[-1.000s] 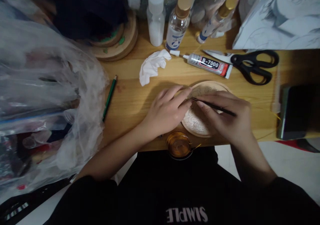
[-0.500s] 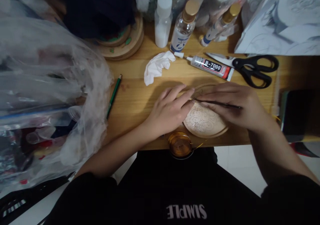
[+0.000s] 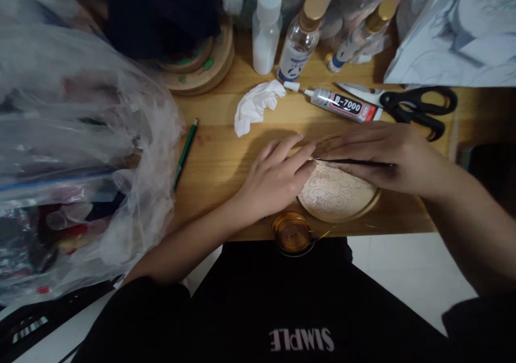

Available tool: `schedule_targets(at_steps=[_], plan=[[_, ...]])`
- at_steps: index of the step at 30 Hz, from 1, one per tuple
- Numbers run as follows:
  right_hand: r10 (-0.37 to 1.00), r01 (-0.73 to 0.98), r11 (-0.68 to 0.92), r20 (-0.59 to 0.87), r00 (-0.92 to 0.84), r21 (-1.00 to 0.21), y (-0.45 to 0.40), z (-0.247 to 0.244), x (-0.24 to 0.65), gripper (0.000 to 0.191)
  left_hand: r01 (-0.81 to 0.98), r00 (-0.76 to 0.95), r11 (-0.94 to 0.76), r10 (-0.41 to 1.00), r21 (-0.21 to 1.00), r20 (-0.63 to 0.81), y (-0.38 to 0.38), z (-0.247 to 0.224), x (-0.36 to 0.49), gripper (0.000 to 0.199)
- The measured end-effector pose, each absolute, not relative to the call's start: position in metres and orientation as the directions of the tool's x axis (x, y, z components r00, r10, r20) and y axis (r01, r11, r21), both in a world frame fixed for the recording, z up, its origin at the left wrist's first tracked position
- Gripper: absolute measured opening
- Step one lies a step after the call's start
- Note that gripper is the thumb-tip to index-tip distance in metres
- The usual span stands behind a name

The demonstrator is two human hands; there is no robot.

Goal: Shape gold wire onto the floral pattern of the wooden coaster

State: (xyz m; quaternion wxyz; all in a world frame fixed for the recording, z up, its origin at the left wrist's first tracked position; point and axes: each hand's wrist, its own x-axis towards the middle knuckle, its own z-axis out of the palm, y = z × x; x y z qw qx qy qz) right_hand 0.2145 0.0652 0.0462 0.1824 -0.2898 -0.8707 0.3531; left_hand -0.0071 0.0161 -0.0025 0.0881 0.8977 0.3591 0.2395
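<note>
A round pale wooden plate (image 3: 332,193) with a floral line pattern lies near the table's front edge. My left hand (image 3: 278,172) rests over its left side, fingers extended and gripping the edge; the underside of the grip is hidden. My right hand (image 3: 397,156) covers the upper right part of the plate and is closed on slim dark tweezers (image 3: 358,163). Their tip points left, close to my left fingertips, where a short bit of gold wire (image 3: 317,162) shows. Just below the plate sits a spool of gold-brown wire (image 3: 292,231), its loose end sticking out to the right.
Behind my hands lie a B-7000 glue tube (image 3: 342,104), black-handled scissors (image 3: 419,105) and crumpled tissue (image 3: 258,107). Bottles (image 3: 298,48) stand further back. A green pencil (image 3: 186,150) lies left, beside a large plastic bag (image 3: 121,153). A dark phone-like object (image 3: 489,166) is at right.
My right hand has shifted right and slightly up, with the tweezers lying flatter. The plate sits a little further right and shows more below my hand. My left hand stays nearly still.
</note>
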Motion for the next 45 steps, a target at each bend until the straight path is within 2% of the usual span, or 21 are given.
schedule_targets(at_steps=[6, 9, 13, 26, 32, 39, 45], plan=[[0.706, 0.355, 0.426, 0.061, -0.706, -0.832, 0.066, 0.045, 0.213, 0.022, 0.603, 0.645, -0.713, 0.700, 0.358, 0.306, 0.015, -0.003, -0.008, 0.025], [0.731, 0.345, 0.422, 0.089, -0.677, -0.838, 0.064, 0.040, 0.215, 0.024, 0.596, 0.652, -0.709, 0.702, 0.378, 0.289, 0.015, -0.002, -0.008, 0.024], [0.766, 0.334, 0.403, 0.114, -0.633, -0.852, 0.058, 0.034, 0.215, 0.024, 0.606, 0.637, -0.719, 0.695, 0.341, 0.334, 0.015, -0.001, -0.006, 0.023], [0.877, 0.481, 0.433, 0.233, -0.419, -0.762, 0.024, 0.031, 0.200, 0.025, 0.608, 0.645, -0.714, 0.699, 0.347, 0.309, 0.014, -0.001, -0.006, 0.028], [0.904, 0.539, 0.397, 0.215, -0.370, -0.743, 0.013, 0.030, 0.202, 0.024, 0.613, 0.650, -0.703, 0.708, 0.360, 0.275, 0.014, 0.001, -0.007, 0.027], [0.942, 0.605, 0.326, 0.197, -0.271, -0.726, 0.006, 0.028, 0.197, 0.021, 0.629, 0.648, -0.716, 0.698, 0.304, 0.304, 0.014, 0.002, -0.007, 0.026], [0.961, 0.597, 0.275, 0.190, -0.202, -0.753, 0.004, 0.029, 0.195, 0.021, 0.634, 0.652, -0.712, 0.702, 0.301, 0.287, 0.014, 0.001, -0.007, 0.026]])
